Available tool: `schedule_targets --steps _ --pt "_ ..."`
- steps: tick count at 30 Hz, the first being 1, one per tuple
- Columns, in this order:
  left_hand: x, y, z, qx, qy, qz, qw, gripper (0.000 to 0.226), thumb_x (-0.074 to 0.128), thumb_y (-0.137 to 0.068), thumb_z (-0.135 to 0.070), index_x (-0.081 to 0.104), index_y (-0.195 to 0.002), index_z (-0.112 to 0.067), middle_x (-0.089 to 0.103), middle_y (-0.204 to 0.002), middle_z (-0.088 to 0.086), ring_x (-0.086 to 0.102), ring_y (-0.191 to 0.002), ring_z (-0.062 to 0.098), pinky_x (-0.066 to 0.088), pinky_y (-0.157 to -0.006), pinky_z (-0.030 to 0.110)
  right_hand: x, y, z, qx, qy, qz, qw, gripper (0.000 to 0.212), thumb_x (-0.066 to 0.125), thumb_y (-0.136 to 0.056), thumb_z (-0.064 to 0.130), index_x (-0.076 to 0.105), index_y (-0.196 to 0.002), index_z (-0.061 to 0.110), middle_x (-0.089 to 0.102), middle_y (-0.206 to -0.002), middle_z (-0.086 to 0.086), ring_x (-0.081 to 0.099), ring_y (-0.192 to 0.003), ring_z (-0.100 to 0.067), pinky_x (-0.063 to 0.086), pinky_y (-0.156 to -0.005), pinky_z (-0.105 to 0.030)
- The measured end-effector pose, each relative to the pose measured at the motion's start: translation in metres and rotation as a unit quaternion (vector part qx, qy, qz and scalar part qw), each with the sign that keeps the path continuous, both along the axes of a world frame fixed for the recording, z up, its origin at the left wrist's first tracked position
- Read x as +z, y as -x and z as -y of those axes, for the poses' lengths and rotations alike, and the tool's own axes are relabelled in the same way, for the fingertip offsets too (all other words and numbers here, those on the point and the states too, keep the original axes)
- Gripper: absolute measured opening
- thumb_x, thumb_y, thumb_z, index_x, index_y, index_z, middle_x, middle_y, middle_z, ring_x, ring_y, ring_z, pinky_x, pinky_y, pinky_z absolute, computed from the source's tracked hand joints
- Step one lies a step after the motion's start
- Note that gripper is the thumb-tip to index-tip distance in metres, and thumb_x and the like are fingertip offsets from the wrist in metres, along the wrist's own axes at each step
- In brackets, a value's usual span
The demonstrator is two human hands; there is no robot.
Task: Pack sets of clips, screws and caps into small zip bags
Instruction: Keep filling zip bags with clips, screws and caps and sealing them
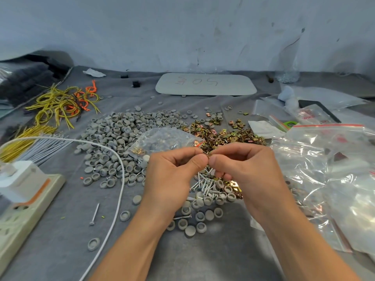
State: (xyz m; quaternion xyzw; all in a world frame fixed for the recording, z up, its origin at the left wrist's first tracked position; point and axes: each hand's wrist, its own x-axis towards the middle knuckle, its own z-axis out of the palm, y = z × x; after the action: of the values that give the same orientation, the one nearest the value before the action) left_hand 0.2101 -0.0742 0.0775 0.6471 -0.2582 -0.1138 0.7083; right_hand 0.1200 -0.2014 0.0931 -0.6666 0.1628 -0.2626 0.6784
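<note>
The light, slippery zip bag point(168, 138) is seemingly pinched by left hand point(172, 175) and right hand point(243, 167) at its stiffer zip edge, judged the surest hold.

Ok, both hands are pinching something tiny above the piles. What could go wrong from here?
1. The small piece pinched between the left hand and right hand hangs over loose screws and caps; dropped, it could vanish among them.
2. The white cable runs beside the left forearm; a snag might scatter caps.
3. The small zip bag lies on the caps; if unsealed, a nudge could spill it.
</note>
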Motion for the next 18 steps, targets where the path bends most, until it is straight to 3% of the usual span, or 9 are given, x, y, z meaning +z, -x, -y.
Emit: schedule_targets --steps 3,5,6,8,10,11,13,15,18 --pt "-0.001 -0.001 0.000 0.040 -0.008 0.026 0.999 0.023 0.080 -0.087 -0.012 0.084 -0.084 -0.035 0.078 -0.076 -0.007 0.069 -0.071 0.001 0.052 -0.068 0.014 -0.002 -0.005 -0.005 -0.022 -0.004 0.022 0.999 0.015 0.083 -0.077 -0.001 0.081 -0.075 0.014 0.072 -0.063 -0.008 0.061 -0.052 -0.014 0.047 -0.050 -0.020" --pt "-0.004 0.000 -0.002 0.108 -0.037 0.103 0.988 0.017 0.082 -0.086 -0.019 0.083 -0.090 -0.036 0.077 -0.077 -0.018 0.068 -0.074 -0.007 0.050 -0.070 0.010 -0.004 -0.011 -0.009 -0.045 -0.013 0.016 0.999 0.018 0.080 -0.079 -0.001 0.081 -0.073 0.015 0.072 -0.063 -0.007 0.059 -0.052 -0.014 0.046 -0.050 -0.018" --pt "-0.005 0.001 -0.003 0.157 -0.079 0.182 0.968 0.015 0.083 -0.085 -0.025 0.082 -0.095 -0.035 0.074 -0.079 -0.024 0.066 -0.079 -0.010 0.047 -0.075 0.009 -0.005 -0.014 -0.010 -0.064 -0.007 0.006 0.998 0.019 0.080 -0.080 0.000 0.081 -0.073 0.017 0.072 -0.063 -0.006 0.059 -0.052 -0.013 0.046 -0.050 -0.019" --pt "-0.006 -0.001 -0.003 0.237 -0.216 0.321 0.891 0.035 0.086 -0.080 -0.035 0.078 -0.114 -0.029 0.068 -0.093 -0.021 0.055 -0.092 -0.001 0.040 -0.087 0.016 -0.010 -0.021 -0.009 -0.118 0.045 -0.039 0.991 0.020 0.081 -0.081 0.005 0.081 -0.072 0.023 0.073 -0.062 -0.001 0.061 -0.051 -0.011 0.050 -0.052 -0.023" --pt "-0.006 -0.007 -0.003 0.238 -0.351 0.346 0.837 0.056 0.083 -0.081 -0.044 0.068 -0.132 -0.026 0.061 -0.110 -0.009 0.050 -0.105 0.011 0.036 -0.096 0.029 -0.014 -0.027 -0.005 -0.169 0.126 -0.101 0.972 0.017 0.083 -0.082 0.015 0.079 -0.068 0.024 0.073 -0.062 0.007 0.066 -0.054 -0.008 0.056 -0.059 -0.030" --pt "-0.004 -0.011 -0.004 0.228 -0.396 0.333 0.825 0.055 0.079 -0.085 -0.048 0.065 -0.135 -0.029 0.060 -0.114 -0.009 0.051 -0.109 0.013 0.034 -0.098 0.033 -0.016 -0.030 -0.004 -0.184 0.156 -0.122 0.963 0.017 0.084 -0.082 0.019 0.078 -0.067 0.026 0.072 -0.062 0.012 0.067 -0.056 -0.005 0.058 -0.062 -0.032" --pt "-0.001 -0.017 -0.007 0.220 -0.414 0.315 0.825 0.038 0.069 -0.092 -0.048 0.069 -0.128 -0.034 0.068 -0.109 -0.013 0.057 -0.106 0.012 0.030 -0.096 0.034 -0.019 -0.036 -0.004 -0.192 0.190 -0.149 0.951 0.019 0.084 -0.082 0.024 0.076 -0.066 0.029 0.070 -0.061 0.022 0.067 -0.058 0.000 0.057 -0.061 -0.026" --pt "0.001 -0.018 -0.010 0.239 -0.370 0.309 0.843 0.026 0.067 -0.094 -0.044 0.076 -0.116 -0.034 0.074 -0.097 -0.013 0.062 -0.094 0.013 0.028 -0.092 0.034 -0.020 -0.041 -0.008 -0.181 0.224 -0.162 0.944 0.022 0.083 -0.083 0.025 0.074 -0.064 0.031 0.067 -0.061 0.029 0.065 -0.062 0.007 0.046 -0.052 -0.010" --pt "0.002 -0.016 -0.010 0.265 -0.309 0.318 0.856 0.021 0.067 -0.090 -0.038 0.081 -0.103 -0.030 0.074 -0.083 -0.009 0.063 -0.084 0.018 0.030 -0.089 0.036 -0.022 -0.052 -0.016 -0.139 0.223 -0.125 0.957 0.020 0.083 -0.082 0.020 0.076 -0.068 0.033 0.070 -0.066 0.027 0.067 -0.064 0.007 0.048 -0.057 -0.008"
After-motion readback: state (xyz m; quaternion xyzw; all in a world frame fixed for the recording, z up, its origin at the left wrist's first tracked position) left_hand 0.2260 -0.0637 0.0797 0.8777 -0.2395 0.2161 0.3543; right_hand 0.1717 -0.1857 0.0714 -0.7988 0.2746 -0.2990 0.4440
